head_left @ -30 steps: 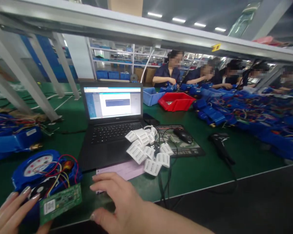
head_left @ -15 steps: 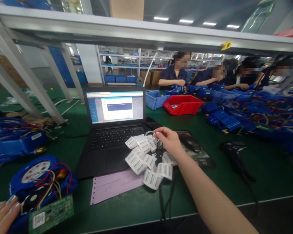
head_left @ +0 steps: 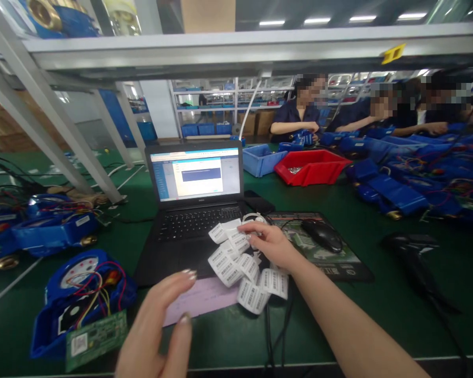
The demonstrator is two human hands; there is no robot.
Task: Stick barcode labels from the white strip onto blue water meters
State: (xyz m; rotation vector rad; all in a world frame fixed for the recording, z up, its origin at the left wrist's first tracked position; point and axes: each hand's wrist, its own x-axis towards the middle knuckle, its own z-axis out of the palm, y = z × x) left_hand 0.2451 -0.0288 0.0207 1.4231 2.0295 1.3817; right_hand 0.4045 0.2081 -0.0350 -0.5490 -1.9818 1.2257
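My right hand (head_left: 270, 243) reaches over a heap of white barcode tags (head_left: 240, 262) lying across the right side of a black laptop (head_left: 195, 210). Its fingers are pinched on one of the tags at the top of the heap. My left hand (head_left: 157, 325) hovers in front of the laptop with fingers apart, holding nothing, above a pink paper sheet (head_left: 211, 296). To its left sits an opened blue meter (head_left: 82, 291) with coloured wires and a green circuit board (head_left: 94, 338) lying against it.
A mouse (head_left: 321, 235) rests on a dark mat (head_left: 339, 260), with a black scanner (head_left: 413, 252) to the right. Red bin (head_left: 309, 167) and blue bin (head_left: 260, 157) stand behind. More blue meters (head_left: 51, 228) lie left and right. Several people work across the table.
My left hand left the blue meter and rose in front of the laptop. My right hand moved from the table's front edge to the tag heap and closed on a tag.
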